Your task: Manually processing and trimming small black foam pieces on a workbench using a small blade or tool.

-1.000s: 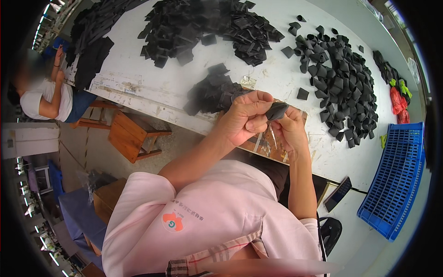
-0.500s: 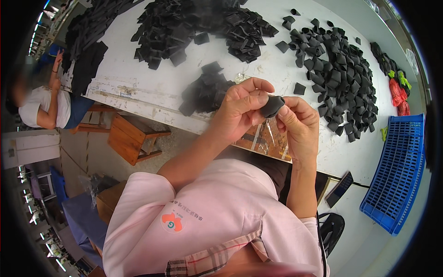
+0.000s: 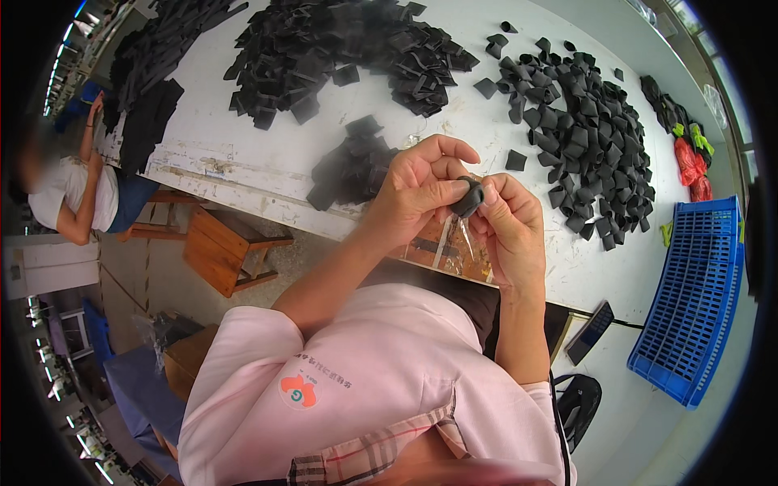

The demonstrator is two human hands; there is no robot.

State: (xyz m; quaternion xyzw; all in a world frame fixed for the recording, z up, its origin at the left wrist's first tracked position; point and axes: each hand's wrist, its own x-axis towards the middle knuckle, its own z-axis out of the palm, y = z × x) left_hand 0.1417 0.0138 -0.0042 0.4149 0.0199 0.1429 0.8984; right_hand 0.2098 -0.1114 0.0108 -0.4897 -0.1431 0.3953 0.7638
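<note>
Grip's closed: L hand [image 3: 408,199] + R hand [image 3: 516,225] both pinching 1 small blk piece [image 3: 468,201], blk pile [image 3: 352,168] nearby on wht tbl [image 3: 204,109].

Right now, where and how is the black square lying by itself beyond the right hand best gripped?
Probably by two opposite edges, pinched from above: the black square looks flat on the white table, offering little height, and lies apart from the black pile, so its edges are free. The right hand is nearest and could come from the near side.
</note>
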